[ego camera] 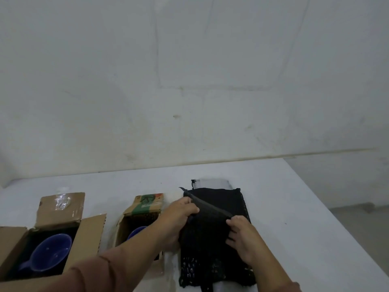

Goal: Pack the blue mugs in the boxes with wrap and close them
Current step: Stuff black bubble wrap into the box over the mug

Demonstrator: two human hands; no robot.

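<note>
- Nearest, 1 blue mug [50, 251] sits in the open left box [90, 234].
- The left grip [181, 213] and right grip [240, 237] are both clamped on the top sheet of the black mesh wrap [212, 249], which lies stacked right of the boxes.
- A 2nd mug [136, 230] shows in the middle box [134, 207], beneath the left forearm.
- Likely risks: snagging mesh lifts 2 sheets together, or the forearm knocks that box.
- The white counter [294, 207] meets a bare, scuffed wall [189, 81].

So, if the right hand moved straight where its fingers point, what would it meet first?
The right hand would first meet the lifted fold of black wrap it touches; beyond, probably the left hand, though depth is unclear.
</note>
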